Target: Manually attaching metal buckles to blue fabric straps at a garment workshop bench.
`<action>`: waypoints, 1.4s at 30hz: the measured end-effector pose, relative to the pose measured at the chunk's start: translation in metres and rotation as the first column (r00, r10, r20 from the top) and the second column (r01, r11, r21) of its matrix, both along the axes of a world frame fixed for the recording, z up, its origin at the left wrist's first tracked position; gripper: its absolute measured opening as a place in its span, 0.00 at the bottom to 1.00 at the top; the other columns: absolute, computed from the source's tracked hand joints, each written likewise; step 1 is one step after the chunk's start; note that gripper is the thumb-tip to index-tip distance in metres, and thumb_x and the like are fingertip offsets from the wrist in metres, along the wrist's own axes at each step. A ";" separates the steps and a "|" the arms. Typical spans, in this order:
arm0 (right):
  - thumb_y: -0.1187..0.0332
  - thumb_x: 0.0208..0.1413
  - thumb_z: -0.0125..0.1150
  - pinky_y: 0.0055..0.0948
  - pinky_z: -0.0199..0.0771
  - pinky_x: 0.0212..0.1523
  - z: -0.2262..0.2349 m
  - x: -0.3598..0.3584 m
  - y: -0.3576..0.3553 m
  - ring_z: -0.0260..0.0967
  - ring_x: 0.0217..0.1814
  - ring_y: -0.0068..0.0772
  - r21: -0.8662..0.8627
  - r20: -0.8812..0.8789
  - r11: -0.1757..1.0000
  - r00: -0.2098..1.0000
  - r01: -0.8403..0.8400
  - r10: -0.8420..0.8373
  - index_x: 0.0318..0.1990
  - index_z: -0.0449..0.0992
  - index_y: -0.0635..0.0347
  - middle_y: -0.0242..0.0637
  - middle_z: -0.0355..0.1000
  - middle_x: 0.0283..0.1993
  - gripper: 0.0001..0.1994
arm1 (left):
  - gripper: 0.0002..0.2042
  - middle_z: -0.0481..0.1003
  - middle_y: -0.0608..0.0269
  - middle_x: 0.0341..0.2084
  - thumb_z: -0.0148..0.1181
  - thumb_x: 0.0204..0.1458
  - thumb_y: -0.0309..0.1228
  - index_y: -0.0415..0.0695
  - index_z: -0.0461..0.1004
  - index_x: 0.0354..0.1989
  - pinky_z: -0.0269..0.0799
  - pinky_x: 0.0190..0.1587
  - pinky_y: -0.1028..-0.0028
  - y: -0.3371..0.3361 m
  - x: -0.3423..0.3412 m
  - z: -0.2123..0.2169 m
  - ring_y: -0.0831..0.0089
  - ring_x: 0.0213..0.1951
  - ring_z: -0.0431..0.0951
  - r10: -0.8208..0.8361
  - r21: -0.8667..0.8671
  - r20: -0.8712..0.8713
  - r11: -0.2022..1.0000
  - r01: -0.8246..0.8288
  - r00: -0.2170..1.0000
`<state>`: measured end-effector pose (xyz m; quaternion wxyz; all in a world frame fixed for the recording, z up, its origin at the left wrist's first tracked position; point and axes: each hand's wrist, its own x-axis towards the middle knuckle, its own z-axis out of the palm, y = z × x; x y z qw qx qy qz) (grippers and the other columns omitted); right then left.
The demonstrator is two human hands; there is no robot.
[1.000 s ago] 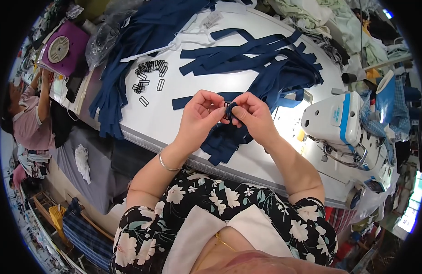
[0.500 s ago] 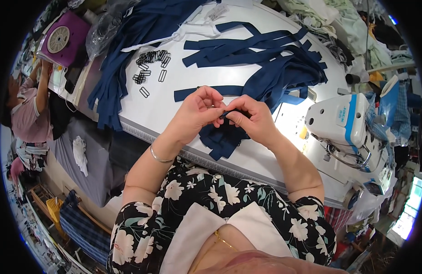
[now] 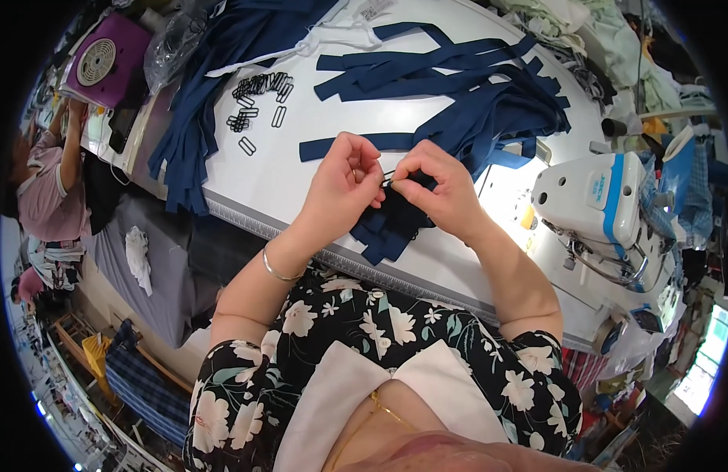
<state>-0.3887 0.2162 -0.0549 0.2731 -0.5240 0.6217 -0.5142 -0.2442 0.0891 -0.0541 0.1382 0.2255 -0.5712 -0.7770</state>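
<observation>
Above the white table my left hand [image 3: 339, 187] and my right hand [image 3: 443, 193] meet, fingertips pinched together. Between them is a small black slide buckle [image 3: 387, 180], partly hidden by the fingers. Both hands hold it, the right from its right side. Just below lie dark navy fabric strips [image 3: 380, 241], bunched near the table's front edge. One navy strap [image 3: 323, 149] stretches out flat beyond the left hand, and a larger heap of navy straps [image 3: 478, 122] lies past the right hand. A cluster of black slide buckles [image 3: 259, 86] is spread farther left.
A white and blue sewing machine [image 3: 588, 200] stands to the right. A ruler strip [image 3: 242, 219] follows the table's front edge. Long navy fabric [image 3: 187, 134] hangs over the left side, near a purple box-shaped device [image 3: 104, 59]. Another person [image 3: 53, 181] is at far left.
The right hand has shifted slightly right, and its fingers now pinch more tightly. The buckle shows more clearly between the hands. The buckle cluster and straps lie as before.
</observation>
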 end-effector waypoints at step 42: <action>0.71 0.37 0.75 0.29 0.70 0.47 -0.004 0.007 -0.003 0.72 0.45 0.39 -0.006 -0.131 0.989 0.980 0.148 -0.148 0.42 0.75 0.60 0.38 0.74 0.38 0.21 | 0.10 0.64 0.67 0.31 0.50 0.49 0.15 0.41 0.61 0.37 0.68 0.32 0.83 0.006 -0.003 -0.012 0.84 0.33 0.67 0.172 0.006 -0.110 0.985 -0.173 0.979</action>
